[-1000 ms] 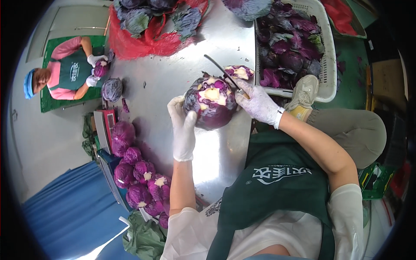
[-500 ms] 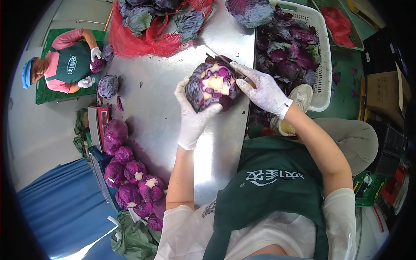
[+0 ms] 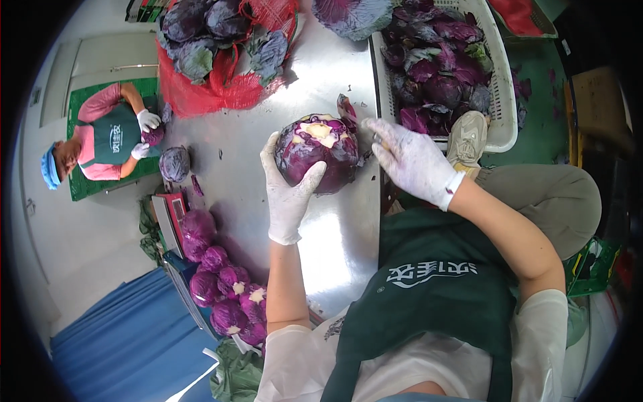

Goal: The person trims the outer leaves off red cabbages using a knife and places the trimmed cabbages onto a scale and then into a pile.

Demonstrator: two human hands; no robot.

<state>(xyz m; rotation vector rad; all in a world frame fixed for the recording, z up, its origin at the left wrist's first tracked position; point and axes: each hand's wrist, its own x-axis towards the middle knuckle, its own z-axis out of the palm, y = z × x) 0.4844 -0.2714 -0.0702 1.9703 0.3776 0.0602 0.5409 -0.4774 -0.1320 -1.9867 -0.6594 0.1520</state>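
A red cabbage (image 3: 318, 164) rests on the metal table, its pale cut stem end tilted up. My gloved left hand (image 3: 289, 191) is closed round its near left side, thumb across the front. To the right of the cabbage, my gloved right hand (image 3: 415, 161) is curled, apart from the cabbage. A knife sits in that hand; its blade is mostly hidden now. A torn strip of dark purple leaf (image 3: 346, 110) lies at the cabbage's far right side.
A white crate (image 3: 504, 124) of purple leaves stands right of the table (image 3: 248, 154). Several trimmed cabbages (image 3: 228, 285) are grouped at left. Untrimmed cabbages (image 3: 224, 19) lie in red netting (image 3: 201, 97) at the far side. A co-worker (image 3: 110, 137) handles another cabbage.
My right hand has drawn back from the cabbage, and the knife blade no longer shows. The cabbage has turned in my left hand, showing more smooth purple side. The whole view has shifted slightly.
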